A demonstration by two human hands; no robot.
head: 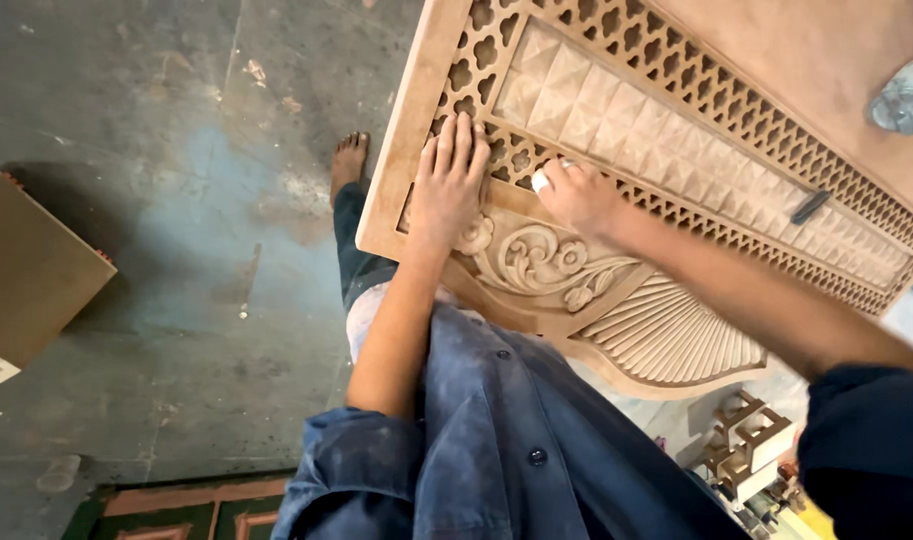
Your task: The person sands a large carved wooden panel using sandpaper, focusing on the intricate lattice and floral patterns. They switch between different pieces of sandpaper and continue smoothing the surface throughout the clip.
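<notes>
Seen from above, at the far left of the frame a flat brown board [32, 265] lies on the stained grey concrete floor [177, 150], with a bare foot [349, 160] just beyond it toward the centre. Centre frame, the left hand [447, 185] rests open, fingers spread flat, on the corner of a pale carved wooden panel [617, 130] that runs diagonally from the upper middle to the right edge. Just right of it, the right hand [577, 195] is curled around a small whitish piece [542, 181], pressing it against the pierced lattice band; what the piece is cannot be told. The panel shows a border of cut-out fretwork, a field of raised pyramid blocks, a floral scroll and a fluted fan at its lower edge, all bare and unfinished. A small dark object [811, 207] lies on the pyramid field toward the right. The thin lattice bars look fragile: heavy pressure there could likely snap one, and the panel's overhanging fan edge might tip if the steadying hand lifts.
</notes>
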